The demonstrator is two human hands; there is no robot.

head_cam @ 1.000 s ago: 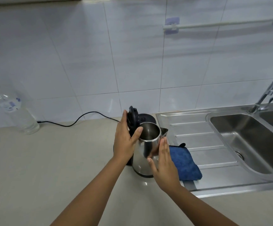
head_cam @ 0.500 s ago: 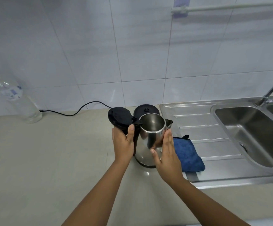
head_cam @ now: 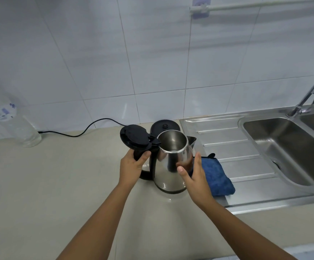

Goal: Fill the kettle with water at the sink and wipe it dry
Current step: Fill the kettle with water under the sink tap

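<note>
The left hand (head_cam: 132,167) is wrapped around the black handle (head_cam: 148,166) of the steel kettle (head_cam: 172,162), fingers curled over its top and thumb hooked on the near side, just below the flipped-back black lid (head_cam: 134,138). The right hand (head_cam: 195,175) lies flat against the kettle's right flank, fingers straight and together, thumb pressed to the shiny wall; it steadies rather than clasps. Both forearms rise from the bottom edge of the frame and converge at centre. The kettle stands at mid-frame above the beige counter (head_cam: 49,184), mouth open and dark inside; whether its base touches the counter cannot be told. Behind it sits the round black power base (head_cam: 164,125), its cord (head_cam: 81,133) trailing left toward a clear plastic bottle (head_cam: 13,122). A folded blue cloth (head_cam: 216,177) lies just right of the kettle on the steel drainboard (head_cam: 233,143). The sink (head_cam: 283,147) and tap (head_cam: 310,92) fill the right edge.
</note>
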